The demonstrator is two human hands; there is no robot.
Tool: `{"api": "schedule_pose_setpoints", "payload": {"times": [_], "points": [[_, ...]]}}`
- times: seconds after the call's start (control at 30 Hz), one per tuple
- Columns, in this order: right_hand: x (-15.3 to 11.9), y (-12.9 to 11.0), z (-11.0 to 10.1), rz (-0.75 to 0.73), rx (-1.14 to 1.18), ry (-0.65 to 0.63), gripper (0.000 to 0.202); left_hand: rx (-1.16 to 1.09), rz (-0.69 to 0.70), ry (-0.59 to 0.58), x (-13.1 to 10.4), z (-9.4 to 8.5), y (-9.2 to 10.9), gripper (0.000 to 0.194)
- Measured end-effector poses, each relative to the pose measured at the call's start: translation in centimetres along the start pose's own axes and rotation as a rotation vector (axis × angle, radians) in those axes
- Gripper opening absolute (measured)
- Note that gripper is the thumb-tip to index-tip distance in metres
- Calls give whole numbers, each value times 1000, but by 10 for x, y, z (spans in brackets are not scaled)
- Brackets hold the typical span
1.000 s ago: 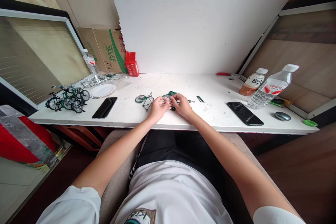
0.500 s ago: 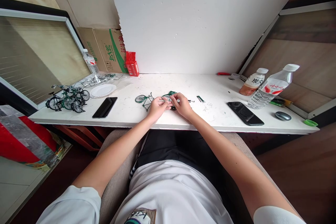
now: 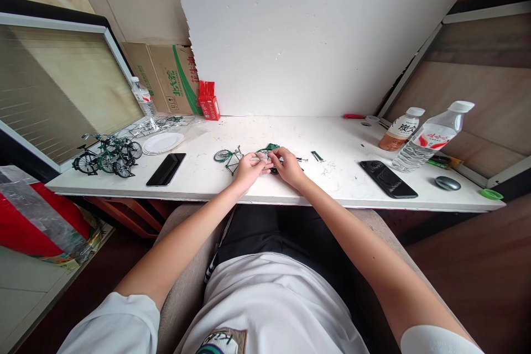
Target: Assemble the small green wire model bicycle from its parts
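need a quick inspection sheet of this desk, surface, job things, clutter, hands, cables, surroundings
surface: white tabletop, scuffed and speckled.
job's things: small green model bicycle, partly built, lying at the desk's front middle; loose small green part just right of the hands.
clutter: finished model bicycles far left, white plate, two black phones, two bottles at right, grey mouse, green cap, red carton.
grippers: left hand and right hand meet over the bicycle, fingers pinching a small part too tiny to identify.
cables: nothing seen.
surroundings: white foam board against the wall, cardboard box behind left.
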State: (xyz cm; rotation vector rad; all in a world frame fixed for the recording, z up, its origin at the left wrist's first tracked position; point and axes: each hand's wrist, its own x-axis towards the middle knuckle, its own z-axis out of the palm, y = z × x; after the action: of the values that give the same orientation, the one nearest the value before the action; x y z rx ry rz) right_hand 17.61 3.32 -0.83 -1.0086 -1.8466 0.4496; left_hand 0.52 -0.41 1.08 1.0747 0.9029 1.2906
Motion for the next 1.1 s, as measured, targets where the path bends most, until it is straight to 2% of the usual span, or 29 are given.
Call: {"api": "schedule_pose_setpoints", "payload": {"times": [0.2,0.43,0.73,1.1], "points": [[0,-6,-1,-51,-124,-16,27,38,5,-4,1,-2,-2,29],[0,-5,-1,-61,-153,-12,30,71,14,-2,2,-3,-4,30],[1,-1,-4,101,94,-28,39,87,45,-21,2,-3,-5,31],[3,2,-8,130,183,-101,47,214,121,-60,1,-5,-7,25]]}}
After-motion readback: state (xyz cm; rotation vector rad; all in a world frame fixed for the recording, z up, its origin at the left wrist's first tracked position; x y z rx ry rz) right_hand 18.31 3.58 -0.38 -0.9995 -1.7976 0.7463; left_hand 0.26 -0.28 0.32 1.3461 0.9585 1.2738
